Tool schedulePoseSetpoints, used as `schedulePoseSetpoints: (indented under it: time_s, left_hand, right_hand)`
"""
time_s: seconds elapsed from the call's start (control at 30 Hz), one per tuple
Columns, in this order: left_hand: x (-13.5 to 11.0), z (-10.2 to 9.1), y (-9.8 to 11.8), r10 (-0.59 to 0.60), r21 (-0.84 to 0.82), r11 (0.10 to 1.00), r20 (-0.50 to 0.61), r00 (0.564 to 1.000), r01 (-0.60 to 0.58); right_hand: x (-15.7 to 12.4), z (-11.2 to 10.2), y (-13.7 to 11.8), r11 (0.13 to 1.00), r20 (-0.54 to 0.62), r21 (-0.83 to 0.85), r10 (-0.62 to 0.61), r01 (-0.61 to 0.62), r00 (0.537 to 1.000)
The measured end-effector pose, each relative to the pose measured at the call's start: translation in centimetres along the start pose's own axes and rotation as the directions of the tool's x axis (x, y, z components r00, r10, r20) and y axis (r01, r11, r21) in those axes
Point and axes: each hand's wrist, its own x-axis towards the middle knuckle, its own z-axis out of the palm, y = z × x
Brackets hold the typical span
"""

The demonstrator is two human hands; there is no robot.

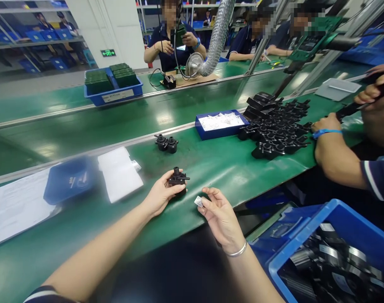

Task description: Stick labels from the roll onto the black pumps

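My left hand (162,194) is closed around a black plastic part (177,179) with a short spout on top and a thin side stem. Just to its right, my right hand (219,214) pinches a small white label (198,201) between thumb and finger. The label and the black part are apart. Beyond my left hand, two similar black parts (166,143) stand side by side on the green bench (207,164).
A blue box of white slips (221,125) sits beside many black parts (276,130). White sheets (120,174) and a blue tray (70,179) lie left. At lower right is a blue bin (337,206) of labelled parts. A co-worker's arm (340,155) reaches in from the right.
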Motion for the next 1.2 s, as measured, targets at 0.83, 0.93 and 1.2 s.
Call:
schedulePoseSetpoints:
  time_s: [0.83, 0.93, 1.2]
  left_hand:
    - [-6.0, -1.3, 0.8, -0.229, -0.489, 0.780, 0.360, 0.905, 0.392]
    - [-6.0, -0.8, 0.4, -0.160, -0.384, 0.896, 0.189, 0.969, 0.222]
    - [-6.2, -0.5, -0.1, -0.124, -0.201, 0.969, 0.095, 0.988, 0.141]
  right_hand:
    - [-1.4, 4.1, 0.2, 0.979, 0.110, -0.032, 0.202, -0.199, 0.973]
    - [-1.4, 4.2, 0.2, 0.977, 0.127, -0.072, 0.208, -0.201, 0.970]
    - [-1.1, 4.2, 0.8, 0.954, 0.092, -0.176, 0.261, -0.242, 0.961]
